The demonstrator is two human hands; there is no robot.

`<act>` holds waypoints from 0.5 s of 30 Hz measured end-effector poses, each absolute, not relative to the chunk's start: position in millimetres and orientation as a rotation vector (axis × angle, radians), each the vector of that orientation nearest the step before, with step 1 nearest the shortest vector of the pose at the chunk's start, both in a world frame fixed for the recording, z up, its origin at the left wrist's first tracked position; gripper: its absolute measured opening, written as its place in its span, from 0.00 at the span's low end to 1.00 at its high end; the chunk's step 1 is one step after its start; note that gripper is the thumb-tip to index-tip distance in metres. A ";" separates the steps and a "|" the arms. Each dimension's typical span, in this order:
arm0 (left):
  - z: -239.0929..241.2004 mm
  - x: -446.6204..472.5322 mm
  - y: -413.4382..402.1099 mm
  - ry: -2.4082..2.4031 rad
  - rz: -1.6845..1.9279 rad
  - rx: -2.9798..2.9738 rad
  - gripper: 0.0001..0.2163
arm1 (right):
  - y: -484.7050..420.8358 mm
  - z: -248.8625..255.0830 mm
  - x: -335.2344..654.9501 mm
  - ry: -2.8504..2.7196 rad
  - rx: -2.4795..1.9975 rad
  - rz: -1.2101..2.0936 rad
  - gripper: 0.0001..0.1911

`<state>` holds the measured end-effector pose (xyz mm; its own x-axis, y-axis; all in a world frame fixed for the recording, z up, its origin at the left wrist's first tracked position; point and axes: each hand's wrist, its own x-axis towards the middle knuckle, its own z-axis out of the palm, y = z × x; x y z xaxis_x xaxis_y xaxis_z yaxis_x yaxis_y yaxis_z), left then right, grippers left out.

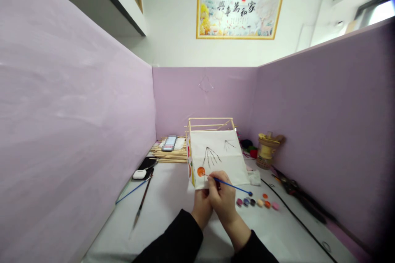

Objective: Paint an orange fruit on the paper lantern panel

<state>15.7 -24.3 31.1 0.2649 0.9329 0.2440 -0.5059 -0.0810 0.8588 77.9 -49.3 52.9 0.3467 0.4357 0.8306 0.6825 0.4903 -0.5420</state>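
In my right hand (224, 197) is a thin paintbrush (231, 185) with a blue handle, pinched near its bristle end. Its tip rests at or just beside an orange painted disc (201, 171) on a lantern (230, 168). White covering is stretched over the lantern's thin wooden-stick frame, and the face towards me carries two sets of dark fanned lines. My left hand (202, 206) supports the lantern at its lower edge, fingers mostly hidden behind it. Small paint pots (253, 202) in several colours stand right of my hands, one lid (265, 196) above them.
Left lie a long brush (143, 199), another blue brush (132, 191) and a white earphone case (139, 174). Wooden sticks (169, 156) with a phone (169, 143) on top are behind. A woven basket (267, 152) and pliers (290, 187) sit right. Purple partitions (205, 98) enclose the table.
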 end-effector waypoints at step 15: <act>33.1 13.8 -25.2 0.560 1.264 1.113 0.19 | -47.2 47.8 80.5 -1.254 -1.102 -0.223 0.04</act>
